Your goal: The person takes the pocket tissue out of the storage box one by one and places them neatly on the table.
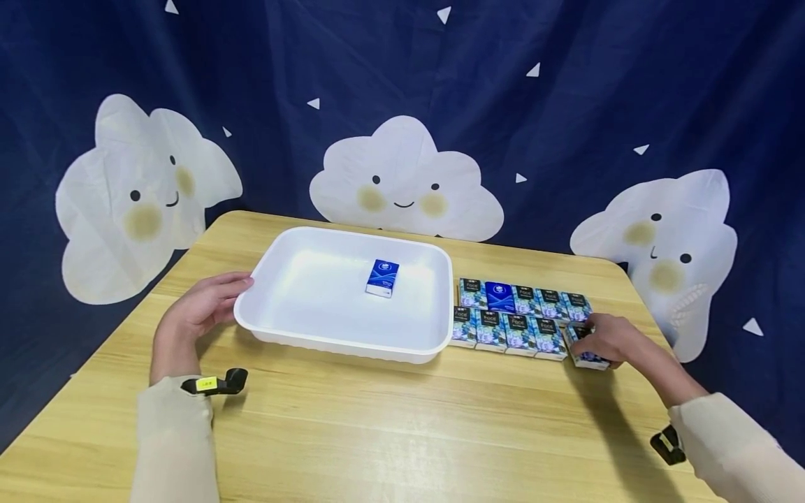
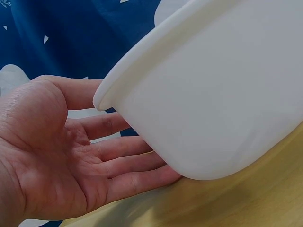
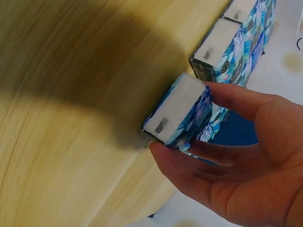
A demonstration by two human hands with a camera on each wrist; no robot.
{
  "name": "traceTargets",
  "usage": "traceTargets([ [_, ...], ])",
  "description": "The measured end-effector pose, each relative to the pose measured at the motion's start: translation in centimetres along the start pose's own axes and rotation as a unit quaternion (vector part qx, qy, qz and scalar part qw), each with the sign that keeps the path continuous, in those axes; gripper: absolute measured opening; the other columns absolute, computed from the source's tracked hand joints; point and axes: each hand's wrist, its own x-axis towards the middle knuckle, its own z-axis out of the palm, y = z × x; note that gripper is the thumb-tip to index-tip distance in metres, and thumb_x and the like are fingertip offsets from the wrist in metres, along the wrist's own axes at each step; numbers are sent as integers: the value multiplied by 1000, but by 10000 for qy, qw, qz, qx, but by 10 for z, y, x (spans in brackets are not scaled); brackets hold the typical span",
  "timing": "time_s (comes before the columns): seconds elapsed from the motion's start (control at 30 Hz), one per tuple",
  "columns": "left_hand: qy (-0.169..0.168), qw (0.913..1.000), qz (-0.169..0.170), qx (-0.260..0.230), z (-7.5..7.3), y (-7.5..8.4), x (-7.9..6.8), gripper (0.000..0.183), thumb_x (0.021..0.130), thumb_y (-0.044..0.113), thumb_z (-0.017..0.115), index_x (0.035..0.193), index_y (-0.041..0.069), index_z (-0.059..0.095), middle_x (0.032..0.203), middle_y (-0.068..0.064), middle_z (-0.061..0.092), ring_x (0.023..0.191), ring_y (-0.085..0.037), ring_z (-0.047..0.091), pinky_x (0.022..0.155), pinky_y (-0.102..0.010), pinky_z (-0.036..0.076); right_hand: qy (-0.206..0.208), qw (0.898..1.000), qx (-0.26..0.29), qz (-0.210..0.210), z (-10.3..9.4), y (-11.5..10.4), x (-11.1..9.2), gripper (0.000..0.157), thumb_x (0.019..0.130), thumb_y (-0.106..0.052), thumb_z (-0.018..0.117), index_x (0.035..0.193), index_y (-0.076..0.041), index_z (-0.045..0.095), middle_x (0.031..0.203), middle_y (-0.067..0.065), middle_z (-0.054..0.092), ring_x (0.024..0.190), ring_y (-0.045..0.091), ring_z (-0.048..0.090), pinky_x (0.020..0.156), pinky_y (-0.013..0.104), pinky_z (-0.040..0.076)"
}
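Note:
My right hand (image 1: 610, 339) pinches a floral blue pocket tissue pack (image 3: 176, 111) between thumb and fingers, at the right end of the front row. That pack sits slightly askew from its neighbours, and its white side shows in the right wrist view. At the left end of a white plastic tray (image 1: 339, 346), my left hand (image 2: 71, 146) has its fingers fairly straight along the outer wall, the thumb up at the rim. Inside the tray lies one plain dark-blue tissue pack (image 1: 382, 278).
Right of the tray, floral tissue packs (image 1: 490, 330) form two rows on the wooden table (image 1: 402, 426). One dark-blue pack (image 1: 500, 297) stands among those in the back row. Behind the table hangs a navy curtain (image 1: 390, 63) with white clouds.

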Motion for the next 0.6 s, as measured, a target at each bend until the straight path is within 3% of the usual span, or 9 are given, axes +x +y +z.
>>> traceTargets([
  [0.13,10,10000,-14,-19,0,0,0,77,102,36,62,157,-3,25,100,19,69,92,-2,70,81,-23,59,-59,9999,81,33,1,1,0,66,87,-30,73,126,16,47,104,29,56,81,29,60,59,40,60],
  [0.37,44,10000,-18,-8,0,-1,-1,78,102,37,62,157,-3,25,100,20,69,92,-2,70,81,-23,59,-169,9998,40,67,-1,0,1,81,89,-34,75,136,21,37,128,44,45,86,31,63,62,40,60],
  [0.53,50,10000,-16,19,0,0,-1,77,102,37,62,157,-3,26,101,20,69,93,-1,69,82,-22,59,-219,9997,-48,39,-3,0,-1,88,89,-37,75,137,24,34,129,46,44,87,32,63,63,41,61],
  [0.6,54,9999,-26,81,1,0,-1,77,102,37,62,158,-2,26,102,20,68,94,-1,69,82,-22,58,-233,9997,-85,61,-5,1,-2,84,90,-38,74,132,25,38,113,42,51,81,30,61,62,40,60],
])
